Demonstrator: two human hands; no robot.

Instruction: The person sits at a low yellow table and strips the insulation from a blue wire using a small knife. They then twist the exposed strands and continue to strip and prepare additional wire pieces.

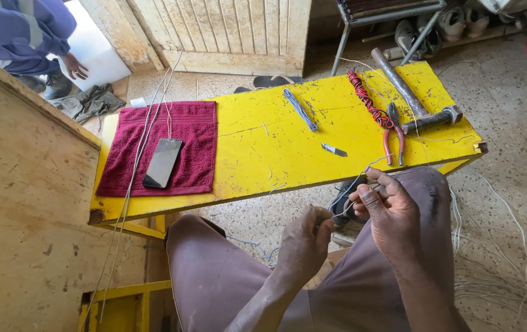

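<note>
Brown-trousered knees fill the bottom of the head view, and both hands work above them, just short of the yellow bench point(263, 166). On the bench, largest to smallest: a maroon towel point(189, 129) carrying a dark phone point(162, 162), a hammer point(417, 101), red-handled pliers point(392, 138), a twisted red-and-black cable point(365, 98), a bundle of blue wire point(300, 109) and a small blade point(334, 149).

Left hand point(303, 243): fingers closed, pinching one end of a thin pale wire point(352, 184). Right hand point(386, 209): fingertips closed on the same wire further along, with the free end rising towards the bench edge. The wire spans the short gap between the hands, over the knees.

Assessment: the wire appears very light, thin and easily bent, likely to kink if folded sharply and to slip unless pinched firmly. Best held close to the working point with fingertips, a short span between grips.
</note>
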